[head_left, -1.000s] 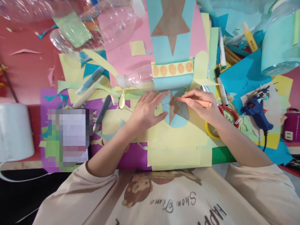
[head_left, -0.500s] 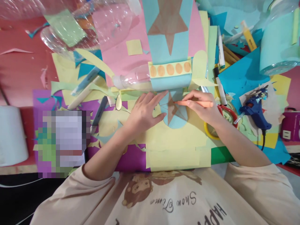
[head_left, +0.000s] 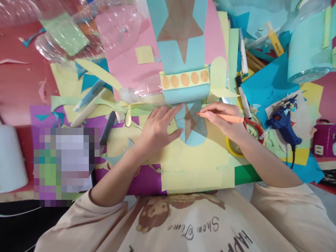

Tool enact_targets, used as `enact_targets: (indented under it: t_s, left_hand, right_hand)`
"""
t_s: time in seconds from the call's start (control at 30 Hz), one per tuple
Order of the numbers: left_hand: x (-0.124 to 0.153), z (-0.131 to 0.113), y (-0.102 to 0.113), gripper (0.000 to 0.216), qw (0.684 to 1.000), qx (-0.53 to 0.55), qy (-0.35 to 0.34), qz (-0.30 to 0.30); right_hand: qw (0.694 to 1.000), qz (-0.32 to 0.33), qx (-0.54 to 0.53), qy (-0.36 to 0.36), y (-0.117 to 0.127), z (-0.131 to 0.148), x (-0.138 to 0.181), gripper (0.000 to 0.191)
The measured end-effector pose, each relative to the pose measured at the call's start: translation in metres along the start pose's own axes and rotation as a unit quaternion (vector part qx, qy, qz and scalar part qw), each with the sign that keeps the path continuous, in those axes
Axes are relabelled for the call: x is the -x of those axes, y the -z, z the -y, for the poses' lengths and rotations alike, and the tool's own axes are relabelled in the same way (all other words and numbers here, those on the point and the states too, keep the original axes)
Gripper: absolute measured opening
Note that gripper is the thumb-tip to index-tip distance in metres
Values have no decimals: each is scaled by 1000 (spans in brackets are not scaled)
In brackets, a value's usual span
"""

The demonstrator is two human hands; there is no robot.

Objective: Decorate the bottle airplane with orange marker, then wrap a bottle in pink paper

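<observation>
- Head view: the left hand (head_left: 157, 128) lies flat, palm down, fingers stretched out and close together, thumb set apart.
- Its fingertips rest on the left edge of a blue cutout (head_left: 197, 137), and the palm lies on the yellow sheet (head_left: 196, 168) beneath.
- The right hand (head_left: 227, 122) pinches an orange pencil (head_left: 223, 117) between thumb and first fingers; it could be a crayon, as the blur hides the tip's make.
- The pencil lies nearly level, its tip touching the upper right of the brown star (head_left: 189, 122) drawn on the cutout.
- The cutout lies between the two hands, rounded at its near end, with its far end just beside a bottle (head_left: 143, 91).
- The bottle lies on its side, wrapped in blue paper with a yellow strip (head_left: 185, 79) of orange dots.
- Scissors (head_left: 249, 130) with red and yellow handles lie under the right wrist.
- A blue glue gun (head_left: 283, 123) lies right of the scissors, well apart from the hand, its cord running toward the table edge.
- Two markers (head_left: 243, 56) lie beyond the right hand, beside a green strip.
- A larger blue sheet (head_left: 170, 59) with a brown star lies past the bottle, on pink paper (head_left: 126, 66).
- A purple sheet (head_left: 147, 180) shows under the left forearm.
- A white roll (head_left: 10, 157) stands at the far left.
</observation>
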State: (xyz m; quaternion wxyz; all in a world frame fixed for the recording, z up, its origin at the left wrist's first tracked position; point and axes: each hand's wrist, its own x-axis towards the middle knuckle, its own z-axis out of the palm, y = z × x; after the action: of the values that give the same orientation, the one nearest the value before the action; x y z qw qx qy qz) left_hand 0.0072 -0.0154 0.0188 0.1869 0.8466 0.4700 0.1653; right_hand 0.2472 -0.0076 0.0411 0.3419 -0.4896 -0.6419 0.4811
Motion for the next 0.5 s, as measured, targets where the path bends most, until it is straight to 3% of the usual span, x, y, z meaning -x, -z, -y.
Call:
enact_targets:
  t_s: [0.5]
  left_hand:
    - [0, 0, -1, 57, 1000, 4, 18, 14]
  right_hand:
    - [997, 38, 66, -13, -2, -1, -2, 18]
